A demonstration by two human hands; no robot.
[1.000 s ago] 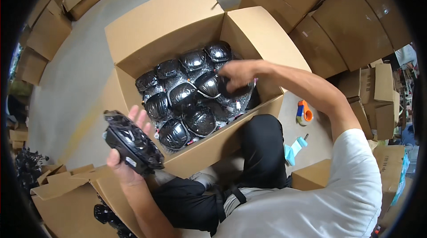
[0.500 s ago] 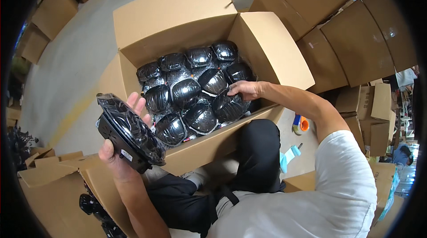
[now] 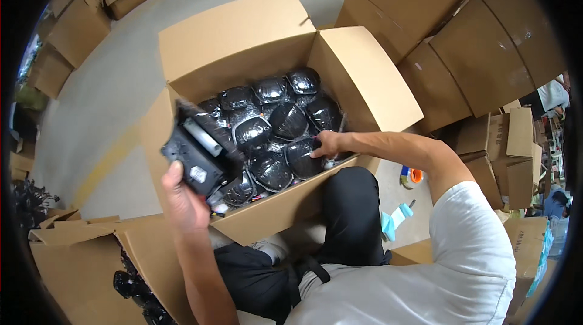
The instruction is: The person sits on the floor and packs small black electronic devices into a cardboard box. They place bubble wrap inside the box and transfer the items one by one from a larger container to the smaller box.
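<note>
My left hand [image 3: 187,200] is closed around a black moulded unit [image 3: 195,170] with a pale label and a silvery bar on its flat side. It is tilted above the left part of a large open cardboard box [image 3: 267,217], blurred by motion. Inside the box stand several rounded black housings [image 3: 272,170] in clear plastic wrap, arranged in rows. My right hand [image 3: 330,144] reaches in at the box's near right, its fingers closed at the edge of one black wrapped housing [image 3: 300,158]; some fingertips are hidden.
A tape roll [image 3: 412,176] and a light-blue strip [image 3: 395,220] with a dark tip lie on the floor at right. Tall cartons [image 3: 480,52] are stacked at the far right. At lower left, another open carton [image 3: 85,270] holds black parts. My knee [image 3: 352,203] is close to the box.
My left hand has carried the black unit rightward over the box and turned it, bringing its flat side into view. My right hand has shifted slightly down along the wrapped housing. The view has shifted a little.
</note>
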